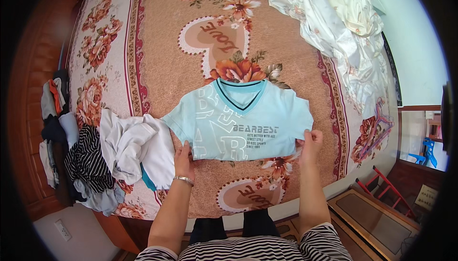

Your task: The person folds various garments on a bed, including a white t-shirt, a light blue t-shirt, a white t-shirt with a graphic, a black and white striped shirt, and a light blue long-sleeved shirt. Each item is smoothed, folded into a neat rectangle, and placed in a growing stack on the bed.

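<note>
A light blue V-neck T-shirt (229, 125) lies face up in front of me, its dark-striped collar pointing away. The body looks short and ends in a straight near edge, as if folded across. Raised outlined letters and dark print cover the chest. At the near left corner, my left hand (184, 159) grips the fabric below the sleeve; some fingers are hidden under it. My right hand (310, 146) pinches the shirt by the right sleeve's lower edge. Beneath the shirt spreads a brown floral bedspread (168, 64) with heart patterns.
Left of the shirt lies a crumpled white garment (132, 146), beside a black-and-white striped garment (87, 157) and other heaped clothes. White patterned bedding (332, 28) is bunched at the far right. Hangers (379, 128) rest near the right edge, above a red metal frame (388, 189).
</note>
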Available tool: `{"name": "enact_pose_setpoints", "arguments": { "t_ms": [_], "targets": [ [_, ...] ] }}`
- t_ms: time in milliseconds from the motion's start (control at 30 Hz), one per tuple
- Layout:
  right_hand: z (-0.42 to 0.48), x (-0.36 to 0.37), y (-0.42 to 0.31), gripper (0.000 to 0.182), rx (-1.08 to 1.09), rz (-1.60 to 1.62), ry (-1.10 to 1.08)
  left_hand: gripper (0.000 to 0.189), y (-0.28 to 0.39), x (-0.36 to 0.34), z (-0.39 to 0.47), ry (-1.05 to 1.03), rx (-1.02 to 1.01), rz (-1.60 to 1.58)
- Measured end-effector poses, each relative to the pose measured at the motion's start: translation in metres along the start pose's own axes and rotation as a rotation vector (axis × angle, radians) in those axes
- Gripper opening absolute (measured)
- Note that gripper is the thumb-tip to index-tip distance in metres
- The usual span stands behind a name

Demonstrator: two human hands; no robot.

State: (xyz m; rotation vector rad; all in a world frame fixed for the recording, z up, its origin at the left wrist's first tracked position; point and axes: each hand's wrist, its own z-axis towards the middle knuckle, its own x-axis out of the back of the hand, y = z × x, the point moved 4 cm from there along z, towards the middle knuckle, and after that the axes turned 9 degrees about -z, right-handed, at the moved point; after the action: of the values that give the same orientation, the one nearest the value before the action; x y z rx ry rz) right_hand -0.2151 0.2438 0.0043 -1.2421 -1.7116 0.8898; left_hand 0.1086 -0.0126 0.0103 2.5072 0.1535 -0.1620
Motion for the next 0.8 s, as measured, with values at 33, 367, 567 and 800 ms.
{"name": "enact_pose_setpoints", "arguments": {
  "t_ms": [33, 367, 567, 800],
  "targets": [
    [0.004, 0.004, 0.000, 0.013, 0.056, -0.103, 0.008, 0.019, 0.000, -0.003, -0.001, 0.050, -0.014, -0.001],
    [-0.067, -0.045, -0.030, 0.040, 0.983, -0.929, -0.033, 0.019, 0.002, 0.001, 0.026, 0.093, -0.245, -0.113],
    [-0.155, -0.152, -0.005, 0.054, 1.214, -1.038, -0.747, 0.016, 0.036, -0.022, -0.020, -0.038, -0.489, -0.128],
    [-0.176, -0.174, 0.020, 0.056, 1.149, -1.069, -0.899, 0.034, 0.036, 0.002, -0.019, 0.413, -0.660, 0.347]
  ]
}}
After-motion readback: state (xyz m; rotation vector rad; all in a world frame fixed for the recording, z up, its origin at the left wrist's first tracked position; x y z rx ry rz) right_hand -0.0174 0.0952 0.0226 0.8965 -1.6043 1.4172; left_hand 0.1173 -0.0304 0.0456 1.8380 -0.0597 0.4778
